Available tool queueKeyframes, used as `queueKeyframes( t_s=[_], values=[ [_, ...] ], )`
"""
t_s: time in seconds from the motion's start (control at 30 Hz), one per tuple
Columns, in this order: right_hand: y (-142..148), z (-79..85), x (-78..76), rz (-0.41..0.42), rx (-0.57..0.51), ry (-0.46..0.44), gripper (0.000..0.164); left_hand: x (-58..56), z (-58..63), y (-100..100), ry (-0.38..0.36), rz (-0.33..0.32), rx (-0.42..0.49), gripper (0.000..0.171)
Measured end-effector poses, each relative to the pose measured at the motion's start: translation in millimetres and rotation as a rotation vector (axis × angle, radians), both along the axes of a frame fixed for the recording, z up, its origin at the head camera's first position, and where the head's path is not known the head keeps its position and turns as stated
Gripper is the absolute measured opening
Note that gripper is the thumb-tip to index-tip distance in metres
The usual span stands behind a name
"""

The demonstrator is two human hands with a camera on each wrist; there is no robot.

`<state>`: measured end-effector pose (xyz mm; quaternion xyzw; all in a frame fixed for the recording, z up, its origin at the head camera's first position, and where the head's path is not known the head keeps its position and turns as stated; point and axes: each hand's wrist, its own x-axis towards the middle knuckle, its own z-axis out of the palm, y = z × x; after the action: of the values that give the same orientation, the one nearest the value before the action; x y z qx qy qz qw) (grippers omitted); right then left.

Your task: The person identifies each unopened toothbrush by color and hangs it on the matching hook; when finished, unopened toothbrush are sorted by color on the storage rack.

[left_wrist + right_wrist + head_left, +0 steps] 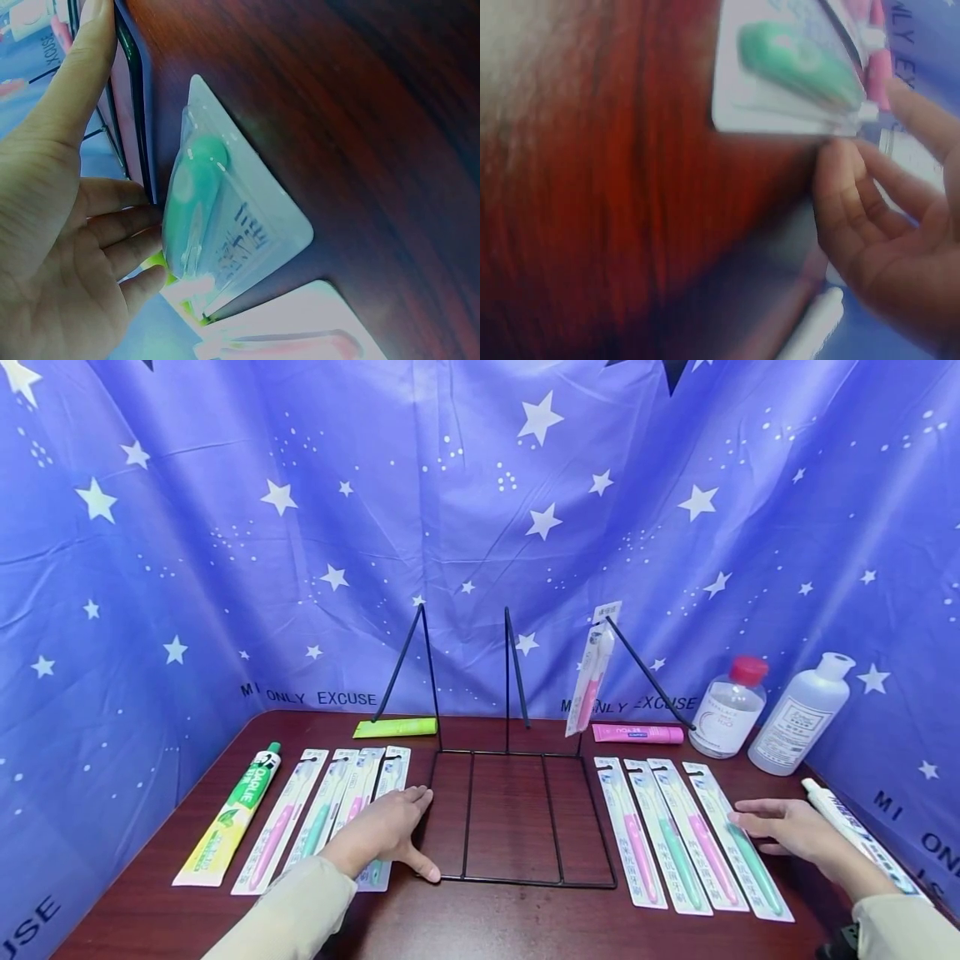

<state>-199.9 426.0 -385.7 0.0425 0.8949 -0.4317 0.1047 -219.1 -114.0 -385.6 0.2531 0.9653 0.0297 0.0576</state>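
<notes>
A black wire rack (551, 818) stands in the middle of the table, with one packaged pink toothbrush (588, 689) hanging at its right post. My left hand (386, 831) lies at the rack's left edge, fingers extended and thumb at the front left corner. Partly beneath that hand is a packaged green toothbrush (195, 195). On the right, my right hand (787, 827) reaches over the edge of the outermost packaged green toothbrush (753, 860). Its fingers bend slightly and the thumb (922, 112) stands apart; whether the fingertips touch the pack cannot be told.
Several packaged toothbrushes lie in a row on each side of the rack. A Darlie toothpaste tube (232, 814) is at left. A green tube (393, 727) and a pink tube (637, 734) lie behind. A red-capped bottle (727, 710), white bottle (798, 718) and white tube (858, 835) are at right.
</notes>
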Motion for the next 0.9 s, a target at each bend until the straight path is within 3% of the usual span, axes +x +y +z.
queueKeyframes(
  t_s=[0.13, 0.3, 0.43, 0.53, 0.8, 0.9],
  values=[
    [-7.0, 1.5, -2.3, -0.044, 0.059, -0.005, 0.069, 0.6, 0.6, 0.5, 0.003, -0.003, 0.004, 0.12],
    [-20.0, 4.9, -3.1, -0.093, 0.237, 0.036, 0.074, 1.1, 0.7, 1.2, 0.014, -0.014, 0.001, 0.12],
    [-25.2, 8.0, -4.6, -0.085, 0.402, 0.075, 0.073, 0.8, 0.7, 1.6, 0.014, -0.014, 0.001, 0.12],
    [-25.3, 8.5, -5.7, -0.075, 0.443, 0.079, 0.071, 0.4, 0.7, 1.5, 0.015, -0.014, 0.001, 0.119],
    [-14.9, 3.5, -8.8, -0.109, 0.208, -0.008, 0.072, 0.0, 0.8, 0.5, 0.007, -0.014, -0.006, 0.119],
    [-11.7, 1.9, -9.5, -0.097, 0.17, -0.012, 0.067, -0.4, 1.0, -0.3, 0.002, -0.011, -0.006, 0.119]
  ],
)
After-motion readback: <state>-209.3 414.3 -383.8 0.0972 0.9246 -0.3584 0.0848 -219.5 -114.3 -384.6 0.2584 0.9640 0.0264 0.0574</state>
